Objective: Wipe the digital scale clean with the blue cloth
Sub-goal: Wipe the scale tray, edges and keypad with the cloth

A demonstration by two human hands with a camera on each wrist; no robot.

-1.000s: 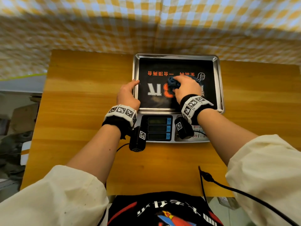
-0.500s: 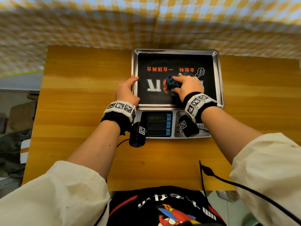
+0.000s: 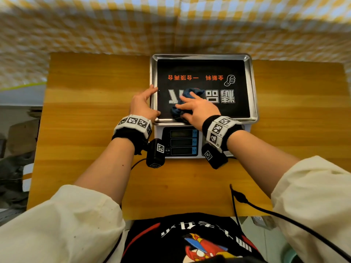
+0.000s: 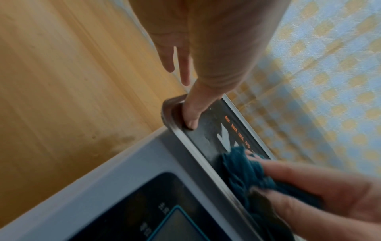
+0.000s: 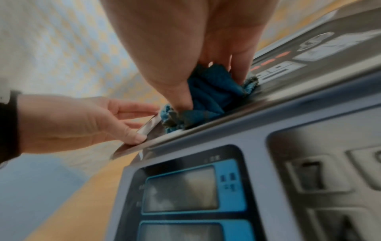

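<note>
Blue cloth [image 3: 187, 103] under right hand [image 3: 199, 109]

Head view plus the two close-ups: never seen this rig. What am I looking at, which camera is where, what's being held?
No robot here: a person works with bare hands and wears three cameras. The wide picture comes from a camera on the head, looking down. The two close-ups come from cameras strapped to each wrist, beside the black bands with square printed markers.

On the yellow wooden table stands a grey digital scale with blue-framed displays, topped by a steel weighing tray with a black printed sheet in it.

The right hand grips a crumpled dark blue cloth and presses it on the tray's near left part. The left hand holds nothing: its thumb rests on the tray's near left corner, its fingers reach along the left rim, apparently steadying it.

A black cable trails near the right sleeve.
</note>
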